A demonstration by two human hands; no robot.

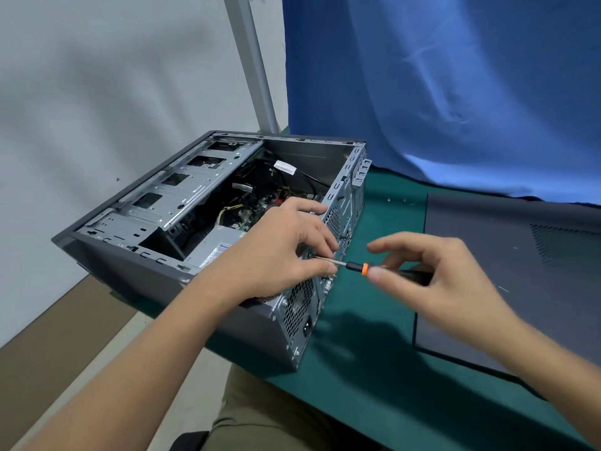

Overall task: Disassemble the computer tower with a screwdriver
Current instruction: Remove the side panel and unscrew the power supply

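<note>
The grey computer tower point(136, 275) lies on its side with the side panel off, so drive cages, cables and the power supply point(214, 247) show inside. It overhangs the left edge of the green table mat point(374, 320). A screwdriver point(356, 266) with a black handle and an orange ring points left at the tower's perforated rear panel point(302, 307). My right hand point(435, 275) grips its handle. My left hand point(286, 249) rests on the tower's rear edge and pinches the metal shaft near the tip. The screw itself is hidden behind my fingers.
The removed dark side panel point(507, 271) lies flat on the mat to the right. Small screws point(396, 200) lie on the mat behind it. A blue cloth point(439, 92) hangs at the back, with a grey post point(257, 66) beside it. My lap is below the table edge.
</note>
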